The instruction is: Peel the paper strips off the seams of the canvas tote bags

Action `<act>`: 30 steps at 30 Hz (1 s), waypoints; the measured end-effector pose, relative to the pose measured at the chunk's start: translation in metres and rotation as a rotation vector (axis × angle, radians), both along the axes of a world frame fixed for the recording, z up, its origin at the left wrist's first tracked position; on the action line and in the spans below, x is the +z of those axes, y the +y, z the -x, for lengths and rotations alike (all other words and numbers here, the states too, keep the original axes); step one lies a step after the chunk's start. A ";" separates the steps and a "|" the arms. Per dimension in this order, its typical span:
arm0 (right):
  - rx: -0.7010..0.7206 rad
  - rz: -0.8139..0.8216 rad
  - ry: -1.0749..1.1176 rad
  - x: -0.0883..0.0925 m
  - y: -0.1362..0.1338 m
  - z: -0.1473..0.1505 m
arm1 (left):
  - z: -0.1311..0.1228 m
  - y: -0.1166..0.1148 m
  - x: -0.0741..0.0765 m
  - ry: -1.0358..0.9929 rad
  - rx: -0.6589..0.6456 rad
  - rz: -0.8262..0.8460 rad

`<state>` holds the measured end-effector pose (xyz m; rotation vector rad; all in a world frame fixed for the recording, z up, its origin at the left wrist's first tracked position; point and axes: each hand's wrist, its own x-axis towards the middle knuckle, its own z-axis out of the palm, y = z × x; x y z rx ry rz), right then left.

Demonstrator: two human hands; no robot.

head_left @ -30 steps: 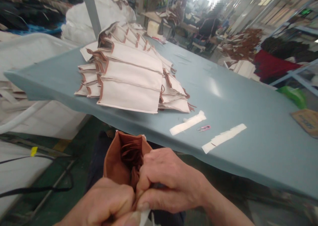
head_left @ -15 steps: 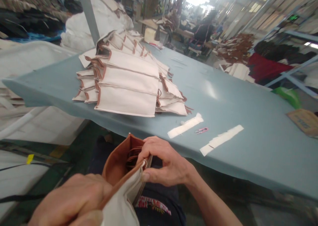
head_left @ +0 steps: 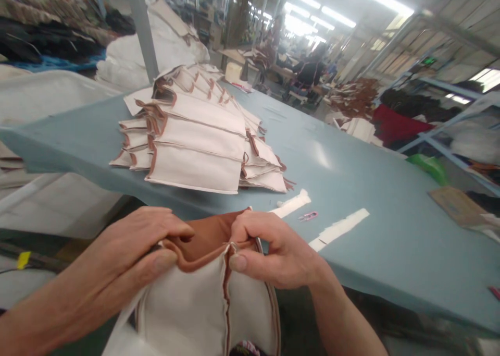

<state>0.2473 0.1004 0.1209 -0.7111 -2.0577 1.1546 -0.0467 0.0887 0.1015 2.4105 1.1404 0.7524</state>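
A cream fabric bag (head_left: 187, 304) with a brown lining hangs below the table's front edge, its mouth facing up. My left hand (head_left: 136, 257) pinches the left part of the rim, thumb outside and fingers over the lining. At the right, my right hand (head_left: 273, 246) grips the rim beside a vertical seam with brown edging, thumb on the outer face. Loose threads show at the top of that seam. The lower end of the bag runs out of view.
On the blue-green table (head_left: 312, 158) lies a pile of similar cream bags (head_left: 199, 147). Pink thread snips (head_left: 308, 216) rest between two cream strips, one being the right strip (head_left: 339, 228). A metal post (head_left: 141, 30) rises behind the table's left side. A person (head_left: 308, 72) sits far back.
My left hand has moved up and away from me along the rim, and the bag has turned so its outer face and seam show. My right hand keeps its grip; the view has shifted.
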 end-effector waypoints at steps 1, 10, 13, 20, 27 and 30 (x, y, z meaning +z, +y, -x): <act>0.001 0.009 -0.022 0.003 0.001 0.001 | -0.003 0.002 0.002 -0.010 -0.023 -0.030; -0.102 0.142 -0.110 0.026 0.005 0.003 | -0.010 0.022 0.023 -0.165 -0.112 -0.134; -0.108 0.148 -0.112 0.032 0.007 0.003 | -0.019 0.026 0.029 -0.183 -0.159 -0.108; -0.070 -0.062 -0.191 0.024 0.009 0.003 | -0.043 0.028 0.032 -0.212 -0.248 0.121; -0.063 0.080 -0.214 0.004 0.001 0.001 | -0.039 0.023 0.018 -0.150 -0.235 0.310; -0.038 0.126 -0.191 0.001 -0.001 0.003 | -0.038 0.022 0.017 -0.141 -0.239 0.307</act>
